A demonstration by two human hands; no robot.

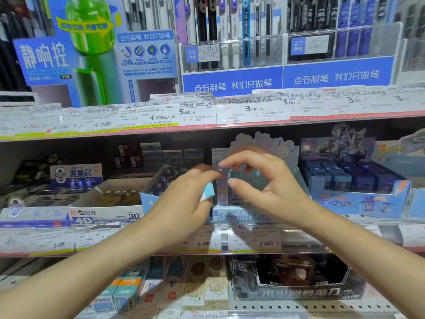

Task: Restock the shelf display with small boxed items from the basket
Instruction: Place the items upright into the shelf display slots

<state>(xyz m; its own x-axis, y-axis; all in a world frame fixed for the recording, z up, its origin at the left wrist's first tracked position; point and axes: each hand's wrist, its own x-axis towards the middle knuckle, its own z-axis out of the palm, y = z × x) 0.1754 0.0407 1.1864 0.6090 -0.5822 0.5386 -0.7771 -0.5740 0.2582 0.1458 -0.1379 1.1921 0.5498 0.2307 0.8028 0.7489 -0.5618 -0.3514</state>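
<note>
Both hands reach into the middle shelf in front of a pale blue cartoon display box (241,215). My left hand (184,199) grips a small blue-and-white box (208,192) in its curled fingers, and its fingertips touch a tall pale boxed item (222,187) standing in the display box. My right hand (259,180) hovers over that same item with fingers curled, thumb and fingertips pinching near its top. Other small boxes in the display are mostly hidden behind my hands. The basket is out of view.
A white M&G eraser carton (105,211) sits left of the display box. A blue carton of small blue items (358,194) stands to the right. Price-tag rails (207,116) edge the shelves. Pen racks (232,42) hang above; pencil boxes (202,284) fill the lower shelf.
</note>
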